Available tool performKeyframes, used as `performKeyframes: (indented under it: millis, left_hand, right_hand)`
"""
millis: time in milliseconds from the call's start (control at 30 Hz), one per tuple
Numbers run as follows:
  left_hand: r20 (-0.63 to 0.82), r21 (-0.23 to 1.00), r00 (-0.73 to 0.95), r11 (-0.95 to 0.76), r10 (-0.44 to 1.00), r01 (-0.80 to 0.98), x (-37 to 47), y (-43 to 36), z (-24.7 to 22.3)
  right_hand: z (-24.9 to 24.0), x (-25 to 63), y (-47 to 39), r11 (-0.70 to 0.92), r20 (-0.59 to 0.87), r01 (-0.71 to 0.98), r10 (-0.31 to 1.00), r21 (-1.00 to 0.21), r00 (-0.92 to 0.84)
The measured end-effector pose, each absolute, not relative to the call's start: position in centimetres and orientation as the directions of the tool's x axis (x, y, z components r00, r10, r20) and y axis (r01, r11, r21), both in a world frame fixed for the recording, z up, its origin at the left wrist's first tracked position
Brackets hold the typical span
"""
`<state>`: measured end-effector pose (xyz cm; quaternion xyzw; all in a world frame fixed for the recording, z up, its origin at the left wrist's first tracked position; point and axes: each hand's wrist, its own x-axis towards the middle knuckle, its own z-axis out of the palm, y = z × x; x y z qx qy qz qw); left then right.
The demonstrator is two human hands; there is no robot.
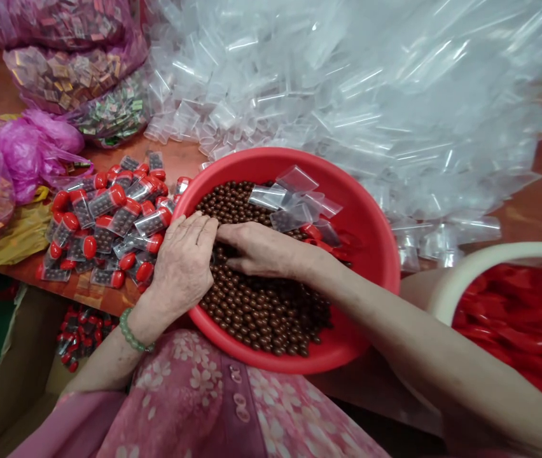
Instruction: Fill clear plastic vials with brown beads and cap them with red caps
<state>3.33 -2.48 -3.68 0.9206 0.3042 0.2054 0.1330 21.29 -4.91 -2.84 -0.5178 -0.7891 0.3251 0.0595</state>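
Observation:
A red plastic basin [371, 191] holds many small glossy brown balls [261, 312]. At its left side my left hand [182, 261] is closed, fingers together and bent over the rim, with a green bead bracelet on the wrist. My right hand [256, 248] reaches in over the balls, its curled fingertips meeting the left hand's fingers. Whatever lies between the two hands is hidden. Several clear plastic tubes [294, 197] rest on the balls towards the back of the basin. Beside them are red caps [319, 238].
Filled tubes with red caps [109, 216] lie heaped left of the basin. A large pile of clear tubes [347, 83] covers the table behind. A cream tub [447, 296] of red parts stands right. Pink bags [42, 140] sit far left; an open carton [18, 375] is below.

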Motion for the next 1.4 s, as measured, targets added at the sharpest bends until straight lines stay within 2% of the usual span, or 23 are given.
performKeyframes:
  millis: [100, 200, 333, 400, 567, 700, 933, 1000, 1067, 1200, 1300, 1400]
  left_hand:
    - [0.356, 0.429, 0.698, -0.772, 0.621, 0.469, 3.0, -2.4, -3.8]
    - [0.378, 0.545, 0.674, -0.741, 0.635, 0.393, 2.4, -2.2, -3.1]
    - [0.262, 0.752, 0.738, -0.611, 0.622, 0.247, 1.8, -2.1, -1.5]
    - [0.217, 0.808, 0.774, -0.554, 0.595, 0.199, 1.8, -2.1, -1.0]
    - [0.183, 0.884, 0.781, -0.448, 0.597, 0.135, 2.7, -2.2, -1.6]
    - [0.045, 0.968, 0.773, -0.218, 0.633, 0.122, 3.1, -2.2, -2.1]
    - [-0.048, 0.995, 0.736, -0.031, 0.675, 0.094, 3.6, -2.9, -1.3]
    - [-0.074, 0.995, 0.723, 0.007, 0.687, 0.096, 3.7, -3.2, -1.3]
    - [-0.101, 0.994, 0.718, 0.035, 0.689, 0.106, 3.8, -3.3, -1.4]
    - [-0.129, 0.99, 0.729, 0.049, 0.672, 0.129, 4.1, -3.1, -1.7]
    - [-0.132, 0.991, 0.734, 0.061, 0.667, 0.122, 4.3, -2.9, -1.9]
    - [-0.109, 0.993, 0.714, 0.04, 0.692, 0.112, 4.5, -2.9, -2.1]
  right_hand:
    - [-3.4, 22.2, -5.3, 0.092, -0.188, 0.579, 0.895, -0.81, -0.404]
    - [-2.8, 22.6, -5.8, -0.031, -0.181, 0.387, 0.916, -0.922, -0.358]
    - [-1.2, 22.6, -6.5, -0.108, -0.197, 0.26, 0.916, -0.96, -0.349]
    - [-0.8, 22.7, -6.8, -0.115, -0.183, 0.202, 0.915, -0.972, -0.36]
    - [-0.6, 22.6, -7.5, -0.105, -0.184, 0.231, 0.917, -0.967, -0.354]
    - [-0.3, 22.5, -7.9, -0.085, -0.142, 0.166, 0.92, -0.982, -0.365]
    - [-0.2, 22.6, -8.8, -0.079, -0.14, 0.176, 0.919, -0.981, -0.368]
    - [0.0, 22.9, -9.3, -0.024, -0.117, 0.262, 0.932, -0.965, -0.344]
    - [0.2, 23.1, -10.0, 0.034, -0.107, 0.432, 0.949, -0.901, -0.298]
    - [-0.3, 23.3, -11.6, 0.063, -0.179, 0.814, 0.963, -0.578, -0.202]
    - [-1.4, 23.0, -12.5, 0.111, -0.216, 0.907, 0.953, -0.405, -0.214]
    - [-1.7, 22.6, -12.9, 0.108, -0.183, 0.904, 0.963, -0.414, -0.199]
